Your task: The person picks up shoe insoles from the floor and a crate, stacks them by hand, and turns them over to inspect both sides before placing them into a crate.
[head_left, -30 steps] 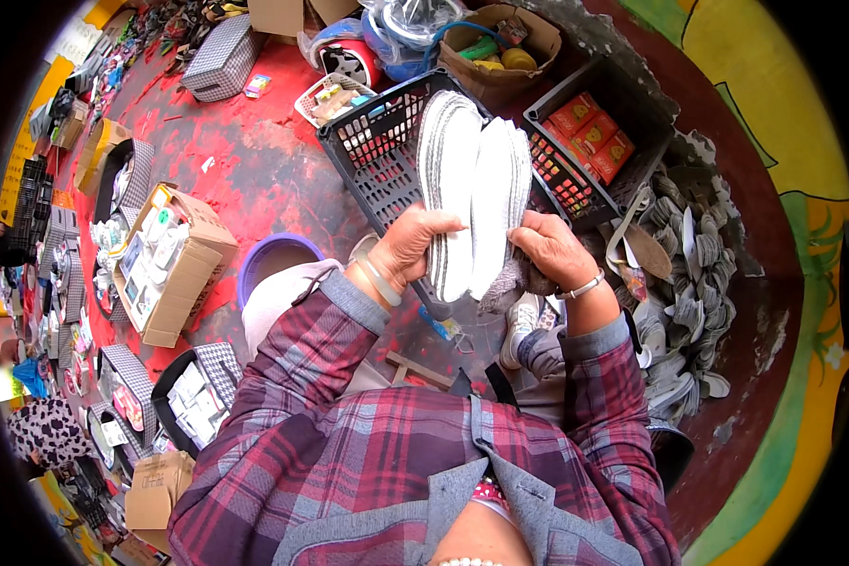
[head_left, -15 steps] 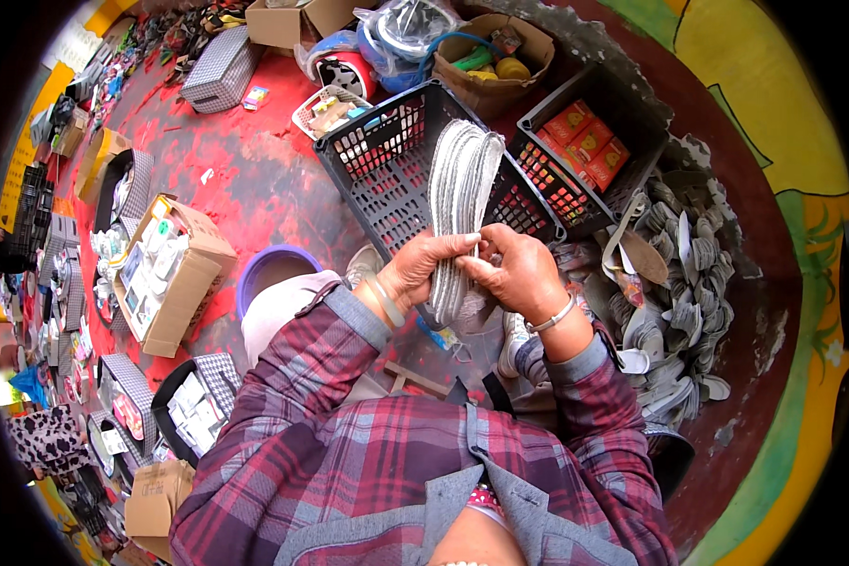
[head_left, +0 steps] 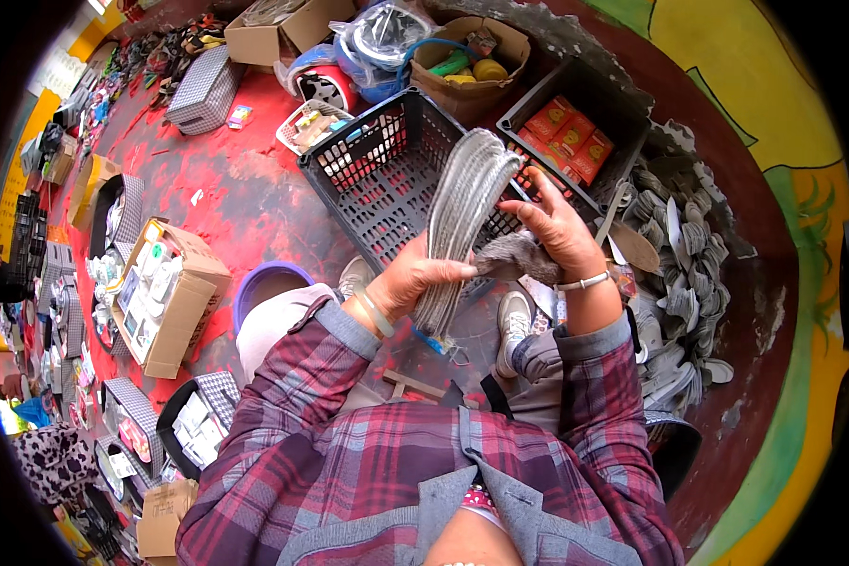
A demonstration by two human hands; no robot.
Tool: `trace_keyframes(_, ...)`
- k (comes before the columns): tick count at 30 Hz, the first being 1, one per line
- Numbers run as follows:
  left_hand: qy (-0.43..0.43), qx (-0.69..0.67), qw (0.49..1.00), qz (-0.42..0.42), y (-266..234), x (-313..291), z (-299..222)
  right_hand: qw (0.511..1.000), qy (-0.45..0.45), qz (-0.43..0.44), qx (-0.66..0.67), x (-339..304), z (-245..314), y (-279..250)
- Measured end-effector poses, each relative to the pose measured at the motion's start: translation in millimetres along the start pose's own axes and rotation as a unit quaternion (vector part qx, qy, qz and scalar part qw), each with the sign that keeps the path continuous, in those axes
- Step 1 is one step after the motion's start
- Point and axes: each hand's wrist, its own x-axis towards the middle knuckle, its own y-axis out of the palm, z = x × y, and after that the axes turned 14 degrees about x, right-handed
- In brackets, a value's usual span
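Left hand (head_left: 407,280) pinches the insole stack (head_left: 467,193) low, over the black crate (head_left: 382,203). Right hand (head_left: 568,231) is spread beside it, gray cloth (head_left: 514,257) against palm. Advisable: firm thumb pressure, keeping layers aligned.

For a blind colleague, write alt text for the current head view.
A person's left hand grips a stack of grey shoe insoles near a black plastic crate, the right hand close beside with a grey fuzzy strip against it. More insoles lie heaped at right.
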Motion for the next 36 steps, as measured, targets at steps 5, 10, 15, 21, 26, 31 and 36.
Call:
trace_keyframes(5,0.1,0.109,0.989,-0.009,22,5,-6,0.99,-0.063,0.004,0.127,-4,-12,24)
trace_keyframes(10,0.052,0.067,0.996,0.016,17,2,1,0.983,-0.026,-0.018,0.181,-6,-10,25)
trace_keyframes(15,0.013,-0.004,0.997,0.081,11,1,4,0.978,-0.012,-0.048,0.204,-7,-11,24)
trace_keyframes(21,-0.064,-0.195,0.975,0.084,2,-2,12,0.973,0.001,-0.054,0.223,-5,-12,21)
trace_keyframes(26,-0.033,-0.222,0.974,0.039,10,1,6,0.964,0.023,-0.057,0.259,-7,-9,20)
trace_keyframes(31,-0.078,-0.202,0.972,0.088,3,-6,11,0.968,0.002,0.009,0.25,-7,-8,17)
trace_keyframes(36,-0.012,-0.035,0.999,0.031,17,-10,-10,0.966,-0.001,0.053,0.253,-3,-9,17)
